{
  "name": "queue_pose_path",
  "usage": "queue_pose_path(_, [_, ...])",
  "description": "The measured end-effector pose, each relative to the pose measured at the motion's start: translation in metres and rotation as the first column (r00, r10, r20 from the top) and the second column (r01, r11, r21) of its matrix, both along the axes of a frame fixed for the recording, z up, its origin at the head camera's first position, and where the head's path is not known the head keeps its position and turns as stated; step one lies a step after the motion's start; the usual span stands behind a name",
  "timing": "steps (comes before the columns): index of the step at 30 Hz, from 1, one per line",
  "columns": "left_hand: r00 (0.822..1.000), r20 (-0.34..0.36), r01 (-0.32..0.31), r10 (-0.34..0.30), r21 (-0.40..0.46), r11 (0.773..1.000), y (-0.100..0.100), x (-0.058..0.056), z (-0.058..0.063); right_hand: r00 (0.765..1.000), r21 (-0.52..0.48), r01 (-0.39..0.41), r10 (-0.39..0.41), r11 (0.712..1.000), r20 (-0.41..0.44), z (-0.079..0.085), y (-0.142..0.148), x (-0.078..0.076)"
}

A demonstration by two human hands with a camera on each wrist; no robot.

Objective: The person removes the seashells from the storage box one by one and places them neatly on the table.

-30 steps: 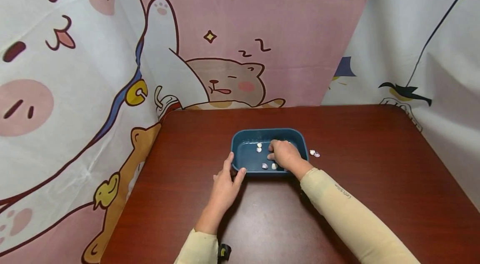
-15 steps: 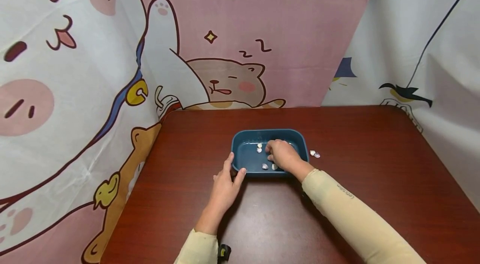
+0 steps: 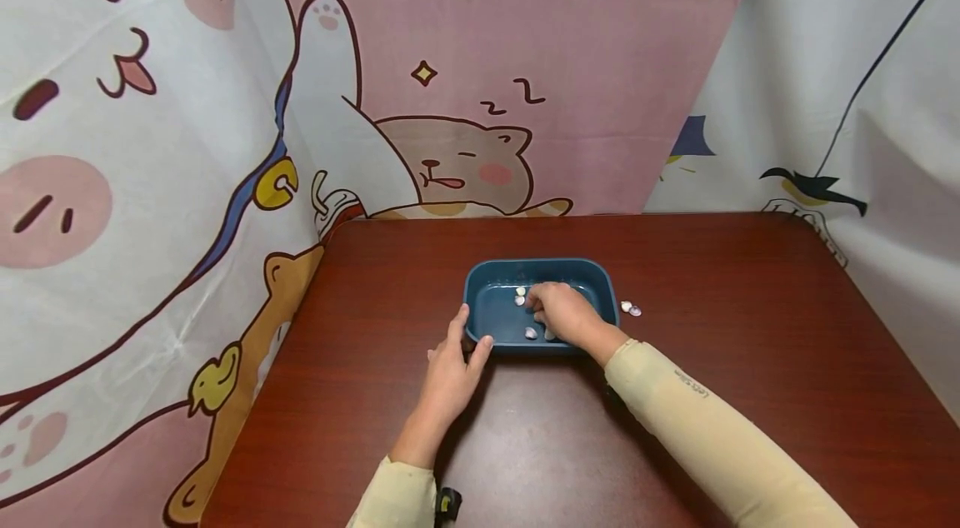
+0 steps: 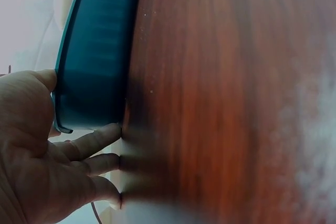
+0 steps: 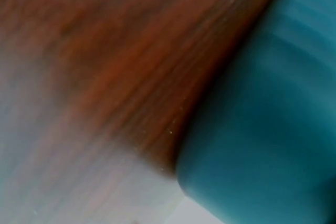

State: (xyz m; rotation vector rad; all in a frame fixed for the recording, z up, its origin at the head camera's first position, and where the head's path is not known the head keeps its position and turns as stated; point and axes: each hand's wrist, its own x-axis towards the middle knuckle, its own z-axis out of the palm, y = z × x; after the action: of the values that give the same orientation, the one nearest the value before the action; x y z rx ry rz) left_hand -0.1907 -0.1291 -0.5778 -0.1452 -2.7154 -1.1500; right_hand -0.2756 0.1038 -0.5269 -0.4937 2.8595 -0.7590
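A blue rectangular tray [image 3: 495,318] with rounded corners stands on the table; small pale, purple-tinged shells lie in it. Two shells [image 3: 520,301] lie together near its middle, another shell [image 3: 530,333] closer to the front wall. My left hand [image 3: 450,370] rests at the front left corner, fingers spread; in the left wrist view the thumb touches the rim of the tray [image 4: 97,51] and other fingertips reach the tabletop. My right hand [image 3: 567,314] reaches inside with bent fingers pointing down, partly covering one more shell [image 3: 549,335]. I cannot tell whether its hidden fingertips hold anything.
Two shells [image 3: 631,309] lie on the brown table [image 3: 712,361] just right of the tray. Behind the table hangs a cartoon-printed cloth [image 3: 592,53]. The tray's outer wall [image 5: 273,119] fills the right side of the right wrist view.
My right hand has shifted slightly left inside the tray, toward the pair of shells, and covers more of the shell beneath it. My left hand keeps its place at the corner.
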Motion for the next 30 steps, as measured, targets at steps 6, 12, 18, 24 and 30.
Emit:
queue_pose_path(6, [0.999,0.039,-0.025,0.026,-0.011,1.0,-0.002,-0.007,-0.015,0.997,-0.028,0.075,-0.075,0.997,0.011,-0.001,0.002,0.0])
queue_pose_path(12, [0.999,0.046,-0.014,0.013,0.013,1.0,0.001,-0.001,0.0,0.985,0.062,0.173,-0.175,0.983,0.014,-0.001,0.005,-0.002])
queue_pose_path(18, [0.999,0.043,-0.008,0.007,0.027,1.0,0.002,0.002,0.005,0.986,0.093,0.163,-0.165,0.982,0.018,-0.005,0.007,-0.004])
queue_pose_path(24, [0.999,0.038,0.002,-0.002,0.013,1.0,0.002,0.004,0.007,0.995,0.083,0.098,-0.098,0.992,-0.002,-0.006,0.006,-0.003])
queue_pose_path(30, [0.996,0.089,0.012,-0.013,0.009,1.0,0.006,0.012,0.027,0.999,0.085,0.04,-0.039,0.996,-0.015,-0.007,0.005,-0.001])
